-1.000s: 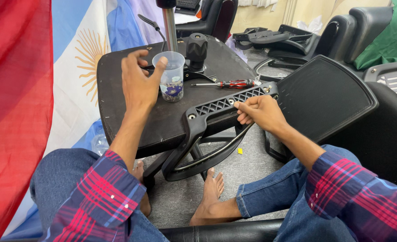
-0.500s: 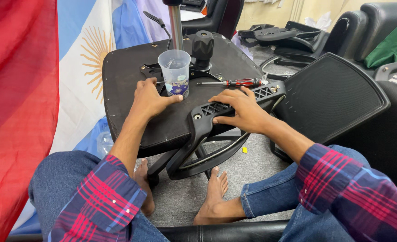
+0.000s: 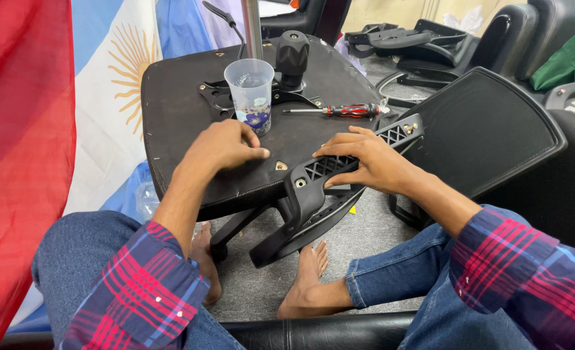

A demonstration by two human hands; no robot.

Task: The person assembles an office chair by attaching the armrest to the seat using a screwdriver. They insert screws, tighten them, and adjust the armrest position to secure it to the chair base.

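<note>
On the upturned seat base, your left hand is resting curled, gripping nothing; your right hand is pressing flat on the armrest bracket. Bump risk: the plastic cup is standing just beside your knuckles and could tip.

A red-handled screwdriver was seen at upper centre, a clear plastic cup left of it, and a sun-emblem flag at upper left.
</note>
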